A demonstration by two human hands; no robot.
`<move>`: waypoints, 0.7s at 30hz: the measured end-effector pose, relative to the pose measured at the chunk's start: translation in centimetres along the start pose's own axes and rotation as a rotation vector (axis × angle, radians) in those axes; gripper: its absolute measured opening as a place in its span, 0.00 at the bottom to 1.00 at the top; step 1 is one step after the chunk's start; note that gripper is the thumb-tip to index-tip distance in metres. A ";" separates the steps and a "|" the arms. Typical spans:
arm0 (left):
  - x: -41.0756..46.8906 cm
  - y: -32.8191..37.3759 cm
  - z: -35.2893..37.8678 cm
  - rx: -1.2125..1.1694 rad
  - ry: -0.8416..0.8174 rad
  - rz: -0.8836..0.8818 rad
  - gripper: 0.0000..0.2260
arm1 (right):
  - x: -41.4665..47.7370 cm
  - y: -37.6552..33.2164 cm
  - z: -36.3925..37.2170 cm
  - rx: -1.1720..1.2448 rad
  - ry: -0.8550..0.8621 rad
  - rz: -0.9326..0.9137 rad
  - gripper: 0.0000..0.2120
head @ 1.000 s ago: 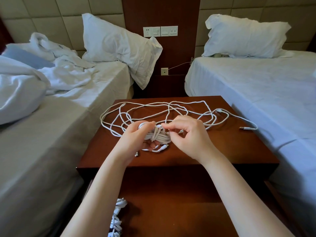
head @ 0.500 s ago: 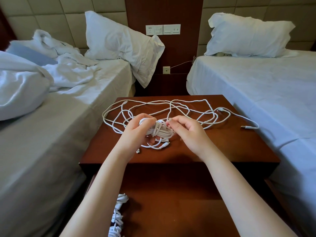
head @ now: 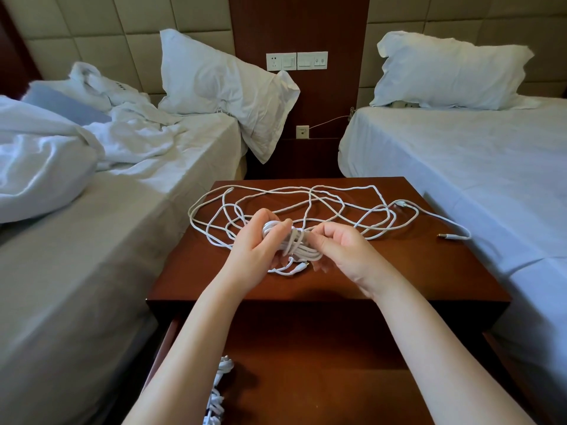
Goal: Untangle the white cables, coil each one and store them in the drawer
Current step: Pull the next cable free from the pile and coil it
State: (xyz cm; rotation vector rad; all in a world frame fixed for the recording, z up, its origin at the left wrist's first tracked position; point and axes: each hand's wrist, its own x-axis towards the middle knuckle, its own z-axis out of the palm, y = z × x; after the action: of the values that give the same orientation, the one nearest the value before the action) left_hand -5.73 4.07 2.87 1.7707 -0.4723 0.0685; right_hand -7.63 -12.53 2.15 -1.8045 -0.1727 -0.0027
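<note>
A coiled white cable bundle is held just above the brown nightstand top. My left hand grips the bundle's left end. My right hand pinches the strand wrapped round its middle. Behind the hands, loose white cable lies in tangled loops across the top, and one end with a plug trails toward the right bed. Below, the open drawer holds another coiled white cable at its left side, partly hidden by my left forearm.
An unmade bed with a crumpled duvet stands left of the nightstand, and a made bed stands on the right. Wall sockets sit on the panel behind. A thin wire runs from a lower socket toward the right bed.
Both hands stayed on the bundle and the right hand's fingers shifted slightly along the wrapped strand. The loose loops behind have not moved.
</note>
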 end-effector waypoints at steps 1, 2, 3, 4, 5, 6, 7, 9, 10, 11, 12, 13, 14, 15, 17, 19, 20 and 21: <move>0.0 0.0 0.0 0.002 -0.010 0.001 0.09 | 0.1 0.1 0.0 0.004 0.012 -0.003 0.15; 0.0 0.0 0.0 -0.006 -0.014 0.002 0.09 | 0.1 0.1 0.0 0.011 0.025 -0.006 0.14; 0.0 0.0 0.1 -0.015 -0.013 0.003 0.10 | 0.1 0.0 0.0 0.015 0.038 -0.009 0.14; 0.0 0.0 0.1 -0.021 -0.007 0.002 0.10 | 0.1 0.0 0.0 0.012 0.049 -0.012 0.13; 0.0 -0.1 0.1 -0.019 -0.002 0.000 0.10 | 0.1 -0.1 0.0 0.002 0.058 -0.015 0.13; 0.0 -0.1 0.1 -0.012 0.002 0.000 0.10 | 0.0 -0.1 0.0 -0.013 0.063 -0.015 0.13; 0.0 -0.2 0.1 0.000 0.003 0.000 0.11 | 0.0 -0.1 0.0 -0.026 0.065 -0.014 0.13; 0.0 -0.5 0.0 0.030 0.010 0.005 0.12 | 0.0 -0.1 0.0 -0.026 0.066 -0.012 0.13; 0.1 -0.6 -0.1 0.040 0.017 0.006 0.13 | 0.0 -0.2 0.0 -0.026 0.067 -0.013 0.13; 0.1 -0.7 -0.1 0.044 0.027 0.005 0.13 | 0.0 -0.2 0.0 -0.031 0.069 -0.015 0.12; 0.2 -0.7 -0.2 0.047 0.036 0.004 0.12 | 0.0 -0.2 0.0 -0.038 0.073 -0.013 0.12; 0.2 -0.8 -0.2 0.052 0.043 0.001 0.12 | 0.0 -0.2 0.0 -0.044 0.079 -0.009 0.11; 0.2 -0.8 -0.3 0.057 0.048 -0.001 0.12 | 0.1 -0.2 -0.1 -0.049 0.085 -0.004 0.10; 0.2 -0.8 -0.3 0.059 0.051 -0.005 0.11 | 0.1 -0.2 -0.1 -0.054 0.093 -0.002 0.09; 0.2 -0.7 -0.3 0.065 0.057 -0.011 0.13 | 0.0 -0.2 -0.1 -0.069 0.105 -0.011 0.08; 0.2 -0.6 -0.2 0.090 0.059 -0.006 0.13 | -0.1 -0.3 0.0 -0.098 0.112 -0.037 0.07; 0.1 -0.6 -0.2 0.104 0.061 0.001 0.13 | -0.2 -0.3 0.1 -0.123 0.112 -0.058 0.08; 0.1 -0.6 -0.3 0.120 0.066 0.009 0.12 | -0.2 -0.4 0.1 -0.153 0.108 -0.083 0.08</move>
State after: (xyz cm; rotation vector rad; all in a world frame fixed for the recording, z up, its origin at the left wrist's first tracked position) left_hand -5.38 4.40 2.39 1.8776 -0.4353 0.1640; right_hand -7.92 -12.34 2.49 -1.9426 -0.1739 -0.1767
